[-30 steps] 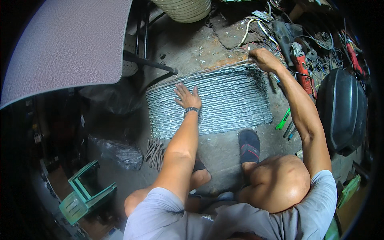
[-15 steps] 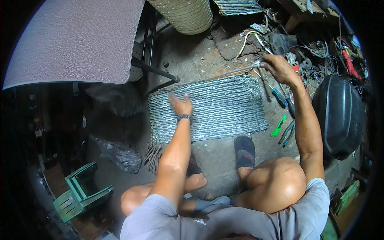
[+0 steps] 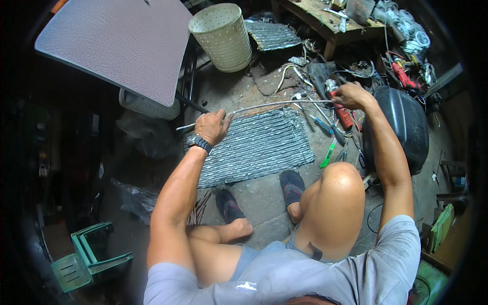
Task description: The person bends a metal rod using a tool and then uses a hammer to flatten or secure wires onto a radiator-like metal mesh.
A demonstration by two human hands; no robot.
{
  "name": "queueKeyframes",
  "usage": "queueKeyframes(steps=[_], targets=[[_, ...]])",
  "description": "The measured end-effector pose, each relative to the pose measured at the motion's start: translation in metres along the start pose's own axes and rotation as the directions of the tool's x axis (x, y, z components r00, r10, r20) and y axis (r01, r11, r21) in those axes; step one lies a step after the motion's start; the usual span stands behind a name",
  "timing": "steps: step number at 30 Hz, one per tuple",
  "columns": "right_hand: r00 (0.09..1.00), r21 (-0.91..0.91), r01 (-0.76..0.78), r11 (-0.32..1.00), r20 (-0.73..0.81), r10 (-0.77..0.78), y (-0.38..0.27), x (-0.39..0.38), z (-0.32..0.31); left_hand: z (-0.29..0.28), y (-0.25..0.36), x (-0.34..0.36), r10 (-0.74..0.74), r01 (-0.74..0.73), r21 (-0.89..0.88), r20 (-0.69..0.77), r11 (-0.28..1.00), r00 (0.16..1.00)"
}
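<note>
A long thin grey cable (image 3: 279,105) stretches between my two hands across the far edge of a ribbed silvery mat (image 3: 254,147) on the floor. My left hand (image 3: 212,126) is closed around the cable near its left end, and a short tail sticks out past the fingers. The other end is pinched in my right hand (image 3: 351,95), above tools at the mat's right. Close by are a red power tool (image 3: 343,114), a blue-handled screwdriver (image 3: 322,124) and a green utility knife (image 3: 329,155).
A purplish table top (image 3: 122,46) stands at far left beside a cream perforated basket (image 3: 223,38). A black bulky case (image 3: 399,127) sits right, below a low wooden bench (image 3: 330,25) and tangled wires. A green plastic chair (image 3: 94,256) is at near left.
My left hand has gone from open above the mat to closed on the cable at its far left. My right hand still holds the other end. The view has shifted, showing more of the far side.
</note>
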State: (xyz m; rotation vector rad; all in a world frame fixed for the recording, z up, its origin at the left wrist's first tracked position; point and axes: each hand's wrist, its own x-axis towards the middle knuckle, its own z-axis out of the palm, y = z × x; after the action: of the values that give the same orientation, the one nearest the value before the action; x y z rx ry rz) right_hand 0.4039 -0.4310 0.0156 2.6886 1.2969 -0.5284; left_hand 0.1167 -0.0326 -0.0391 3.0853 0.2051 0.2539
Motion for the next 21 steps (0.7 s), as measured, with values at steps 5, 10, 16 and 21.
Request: queueKeyframes(steps=[5, 10, 16, 21], targets=[[0.901, 0.124, 0.418, 0.900, -0.182, -0.393, -0.130, 0.012, -0.070, -0.090, 0.006, -0.004, 0.059, -0.058, 0.013, -0.128, 0.998, 0.990], [0.547, -0.187, 0.473, 0.861, -0.704, -0.453, -0.198, 0.024, -0.109, -0.150, 0.015, -0.017, -0.121, 0.126, 0.067, -0.070, 0.990, 0.990], [0.654, -0.066, 0.569, 0.820, -0.568, -0.500, -0.239, 0.038, -0.111, -0.160, 0.009, -0.049, -0.187, 0.200, 0.064, -0.165, 0.978, 0.968], [0.655, 0.024, 0.559, 0.829, -0.626, -0.423, -0.243, 0.049, -0.093, -0.157, 0.016, -0.053, -0.290, 0.295, 0.047, -0.084, 0.954, 0.953]])
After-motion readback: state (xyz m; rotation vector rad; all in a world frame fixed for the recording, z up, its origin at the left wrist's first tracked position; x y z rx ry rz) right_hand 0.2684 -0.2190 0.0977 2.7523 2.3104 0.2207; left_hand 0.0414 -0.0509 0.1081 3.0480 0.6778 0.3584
